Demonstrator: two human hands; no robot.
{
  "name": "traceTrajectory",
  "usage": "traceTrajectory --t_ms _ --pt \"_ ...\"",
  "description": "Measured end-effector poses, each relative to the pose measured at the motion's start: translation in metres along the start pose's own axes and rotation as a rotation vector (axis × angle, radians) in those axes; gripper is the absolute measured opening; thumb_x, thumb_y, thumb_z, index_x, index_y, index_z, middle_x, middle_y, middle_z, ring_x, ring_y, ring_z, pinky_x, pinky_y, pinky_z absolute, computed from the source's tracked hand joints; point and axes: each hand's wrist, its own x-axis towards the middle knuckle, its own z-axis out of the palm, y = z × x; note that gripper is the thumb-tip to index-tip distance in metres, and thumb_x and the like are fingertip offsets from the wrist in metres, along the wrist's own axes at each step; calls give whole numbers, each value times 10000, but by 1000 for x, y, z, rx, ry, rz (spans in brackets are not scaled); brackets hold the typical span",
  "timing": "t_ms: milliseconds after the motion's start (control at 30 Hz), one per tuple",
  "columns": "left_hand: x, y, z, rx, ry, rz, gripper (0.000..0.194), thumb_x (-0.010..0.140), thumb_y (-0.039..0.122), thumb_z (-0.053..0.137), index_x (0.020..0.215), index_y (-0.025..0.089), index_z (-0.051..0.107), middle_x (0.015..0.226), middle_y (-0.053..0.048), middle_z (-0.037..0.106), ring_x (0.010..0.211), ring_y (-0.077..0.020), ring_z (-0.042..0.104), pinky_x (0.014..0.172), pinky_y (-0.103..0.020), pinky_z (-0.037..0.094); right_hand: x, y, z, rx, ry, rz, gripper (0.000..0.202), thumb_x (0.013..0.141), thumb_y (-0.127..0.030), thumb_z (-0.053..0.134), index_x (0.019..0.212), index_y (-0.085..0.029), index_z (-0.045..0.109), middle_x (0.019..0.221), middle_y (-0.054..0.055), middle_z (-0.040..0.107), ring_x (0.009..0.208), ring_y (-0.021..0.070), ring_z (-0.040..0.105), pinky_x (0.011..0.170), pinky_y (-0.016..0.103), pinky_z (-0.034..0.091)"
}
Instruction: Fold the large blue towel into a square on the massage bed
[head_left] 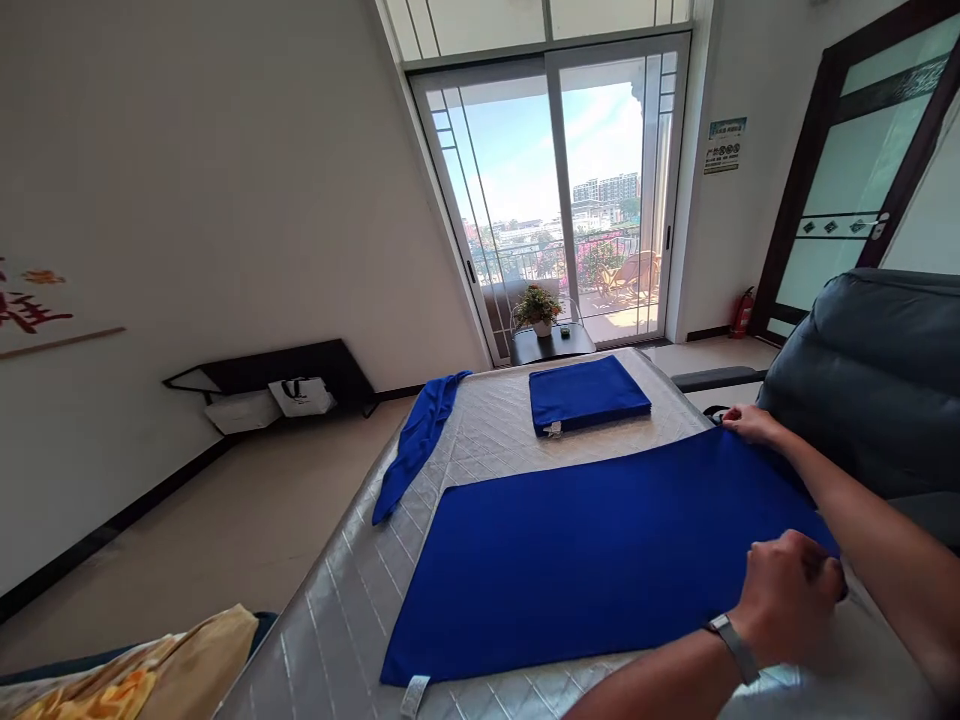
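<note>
A rectangular blue cloth (pixel 600 550) with a white label (pixel 414 694) at its near left corner lies spread flat on a quilted mattress (pixel 337 620). My left hand (pixel 795 595), with a watch (pixel 733 645) on the wrist, is closed at the cloth's near right corner, its fingertips partly hidden. At the far right corner, my right hand (pixel 750 424) pinches the edge of the same cloth. Beyond it lies a folded blue stack (pixel 589 393) with a white tag. A crumpled blue cloth (pixel 420 440) hangs along the mattress's left edge.
A dark padded chair (pixel 892 370) stands close on the right. Behind the mattress, a small black table (pixel 536 346) holds a potted plant (pixel 538 312) before sliding glass doors. Yellow and tan fabric (pixel 187 670) is at the lower left. A fire extinguisher (pixel 742 313) stands by the door.
</note>
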Motion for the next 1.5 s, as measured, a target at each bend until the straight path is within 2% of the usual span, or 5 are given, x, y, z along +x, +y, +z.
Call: traceTrajectory --t_ms 333,567,733,1133,1500 --pt "-131 11 -190 -473 391 -68 388 739 452 790 963 153 683 705 -7 731 656 -181 745 660 -268 582 -59 -165 15 647 -522 -252 263 845 -325 695 1011 -131 755 883 73 778 848 186 730 844 324 596" --pt "-287 -44 -304 -25 1041 -225 467 734 648 697 894 209 679 716 -14 732 656 -229 726 687 -340 606 -124 -358 143 356 -399 -786 250 891 -273 601 1059 -173 757 879 29 753 811 181 683 788 302 549" --pt "-337 -88 -357 515 1074 -471 367 789 567 503 799 239 667 826 -89 747 834 -309 714 821 -440 568 -175 -456 244 200 -426 -857 219 831 -145 638 993 -199 776 1081 45 726 980 183 634 897 275 467" --pt "-349 -162 -370 775 1045 -436 304 831 481 478 727 257 656 812 -87 716 807 -302 688 813 -431 542 -196 -465 328 -57 -497 -830 287 877 -186 599 1110 -221 763 1227 105 699 1159 276 624 977 369 451" --pt "-337 -106 -377 641 1072 -487 282 808 530 523 731 272 608 737 -32 749 714 -266 731 666 -342 539 -171 -433 235 254 -378 -907 230 957 -286 595 1118 -217 743 1072 45 770 996 198 689 879 276 488"
